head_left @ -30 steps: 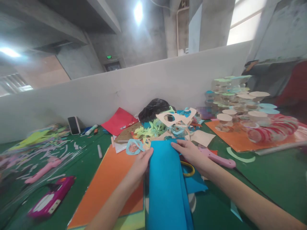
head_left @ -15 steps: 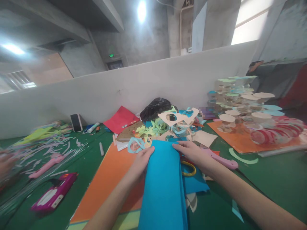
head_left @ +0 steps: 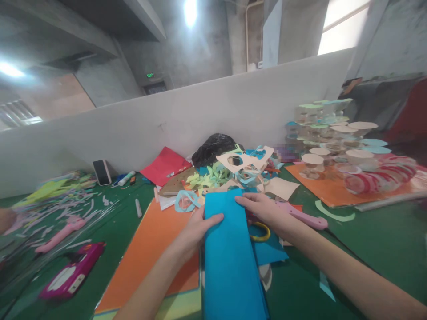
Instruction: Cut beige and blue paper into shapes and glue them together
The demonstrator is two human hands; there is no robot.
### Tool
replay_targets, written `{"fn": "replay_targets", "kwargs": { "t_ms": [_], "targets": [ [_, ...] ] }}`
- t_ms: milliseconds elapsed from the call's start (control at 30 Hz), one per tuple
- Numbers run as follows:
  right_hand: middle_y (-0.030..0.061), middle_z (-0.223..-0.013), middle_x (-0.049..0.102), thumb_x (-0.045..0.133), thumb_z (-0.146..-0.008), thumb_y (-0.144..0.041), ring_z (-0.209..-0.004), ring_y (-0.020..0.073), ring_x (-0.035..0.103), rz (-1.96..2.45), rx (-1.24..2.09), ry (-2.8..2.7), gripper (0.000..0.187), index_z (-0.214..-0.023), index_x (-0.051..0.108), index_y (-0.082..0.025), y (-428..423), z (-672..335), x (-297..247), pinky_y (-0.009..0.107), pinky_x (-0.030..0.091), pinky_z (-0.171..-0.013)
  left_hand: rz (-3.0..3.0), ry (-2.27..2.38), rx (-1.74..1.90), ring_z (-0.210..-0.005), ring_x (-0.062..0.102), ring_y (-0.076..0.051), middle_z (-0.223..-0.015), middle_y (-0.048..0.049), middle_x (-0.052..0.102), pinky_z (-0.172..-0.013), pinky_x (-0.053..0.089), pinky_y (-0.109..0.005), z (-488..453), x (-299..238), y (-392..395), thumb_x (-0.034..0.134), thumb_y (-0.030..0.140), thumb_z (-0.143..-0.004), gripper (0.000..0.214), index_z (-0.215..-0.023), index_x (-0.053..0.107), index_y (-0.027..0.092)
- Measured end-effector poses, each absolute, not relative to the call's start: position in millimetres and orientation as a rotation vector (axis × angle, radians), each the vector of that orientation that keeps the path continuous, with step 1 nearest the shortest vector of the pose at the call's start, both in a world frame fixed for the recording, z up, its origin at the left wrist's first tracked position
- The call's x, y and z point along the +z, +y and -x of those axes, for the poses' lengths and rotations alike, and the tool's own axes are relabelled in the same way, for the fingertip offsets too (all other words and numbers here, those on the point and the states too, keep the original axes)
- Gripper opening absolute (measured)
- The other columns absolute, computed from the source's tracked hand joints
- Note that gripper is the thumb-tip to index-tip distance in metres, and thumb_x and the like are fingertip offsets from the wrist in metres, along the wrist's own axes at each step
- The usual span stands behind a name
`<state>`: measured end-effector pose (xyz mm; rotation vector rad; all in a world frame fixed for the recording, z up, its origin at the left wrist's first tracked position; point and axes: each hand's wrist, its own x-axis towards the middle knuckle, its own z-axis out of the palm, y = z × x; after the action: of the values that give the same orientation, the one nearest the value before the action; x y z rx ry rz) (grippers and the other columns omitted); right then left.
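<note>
A folded strip of blue paper point(head_left: 230, 258) runs from the bottom edge up toward the scrap pile. My left hand point(head_left: 199, 226) grips its left edge near the far end, with the thumb on top and the other fingers out of sight beneath. At the far right corner my right hand point(head_left: 258, 206) pinches the paper, thumb and fingers around its edge. Scissors with a yellow handle point(head_left: 262, 232) lie just right of the strip on another blue sheet point(head_left: 271, 251). Beneath my left forearm is an orange sheet point(head_left: 143, 258).
Paper scraps point(head_left: 213, 175) heap up before a black plastic bag point(head_left: 215, 150). Pink glue guns point(head_left: 305, 215) lie on both sides. At left are a magenta device point(head_left: 75, 271), a phone point(head_left: 102, 172) and another person's hand point(head_left: 6, 221). Cups with paper discs point(head_left: 336, 138) stand at right.
My left hand has slid nearer along the strip's left edge, its thumb now lying further over the paper. The strip's near end has shifted right. The view has turned slightly.
</note>
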<state>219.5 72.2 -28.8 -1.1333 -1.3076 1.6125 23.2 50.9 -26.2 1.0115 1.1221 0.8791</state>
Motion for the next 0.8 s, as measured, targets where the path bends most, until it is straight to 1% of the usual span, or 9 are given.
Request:
{"fn": "replay_targets", "kwargs": {
  "t_ms": [167,300,367,500,633,800],
  "targets": [
    [-0.0005,-0.060,0.058,0.069,-0.074,-0.062,-0.058,0.0149,0.059,1.100,1.651,-1.467,0.044,-0.067,0.055,-0.021,68.5,-217.4,-30.1,0.026,0.050,-0.056,-0.997,1.210,1.054,-0.099,0.071,-0.031,-0.121,-0.0152,0.069,-0.079,0.060,-0.037,-16.7,-29.6,60.7,0.079,0.039,-0.073,0.062,-0.128,0.057,0.021],
    [-0.0024,-0.054,0.055,0.069,-0.076,-0.057,-0.052,0.0143,0.059,1.085,1.617,-1.542,0.044,-0.059,0.047,-0.021,69.6,-213.8,-38.7,0.027,0.050,-0.055,-1.001,1.244,1.098,-0.099,0.071,-0.031,-0.123,-0.0150,0.068,-0.076,0.060,-0.034,-15.0,-28.3,61.0,0.079,0.039,-0.072,0.064,-0.130,0.057,0.021],
    [-0.0028,-0.053,0.054,0.068,-0.076,-0.054,-0.052,0.0146,0.058,1.089,1.589,-1.544,0.043,-0.060,0.047,-0.022,71.5,-212.9,-41.9,0.027,0.050,-0.054,-0.991,1.227,1.091,-0.100,0.070,-0.031,-0.123,-0.0157,0.068,-0.077,0.060,-0.036,-16.0,-27.7,59.0,0.079,0.039,-0.073,0.068,-0.134,0.054,0.021],
    [-0.0034,-0.054,0.052,0.070,-0.076,-0.051,-0.054,0.0135,0.056,1.122,1.521,-1.473,0.040,-0.060,0.048,-0.021,74.4,-213.8,-41.7,0.026,0.048,-0.056,-0.974,1.129,1.033,-0.103,0.069,-0.032,-0.127,-0.0168,0.065,-0.082,0.060,-0.042,-19.1,-31.0,55.1,0.077,0.036,-0.075,0.072,-0.139,0.047,0.022],
    [-0.0048,-0.054,0.049,0.072,-0.075,-0.048,-0.052,0.0108,0.050,1.150,1.508,-1.422,0.038,-0.061,0.049,-0.021,75.5,-214.8,-40.1,0.024,0.045,-0.053,-0.997,1.090,1.013,-0.108,0.067,-0.033,-0.133,-0.0168,0.062,-0.087,0.059,-0.046,-19.7,-37.1,54.6,0.077,0.034,-0.076,0.069,-0.138,0.047,0.022],
    [-0.0046,-0.052,0.047,0.069,-0.077,-0.046,-0.051,0.0113,0.051,1.198,1.446,-1.466,0.037,-0.060,0.049,-0.021,75.4,-213.8,-40.0,0.025,0.045,-0.052,-1.032,1.121,1.005,-0.109,0.067,-0.034,-0.131,-0.0173,0.063,-0.089,0.058,-0.046,-16.7,-38.7,57.1,0.078,0.035,-0.075,0.070,-0.137,0.049,0.021]
  ]
}}
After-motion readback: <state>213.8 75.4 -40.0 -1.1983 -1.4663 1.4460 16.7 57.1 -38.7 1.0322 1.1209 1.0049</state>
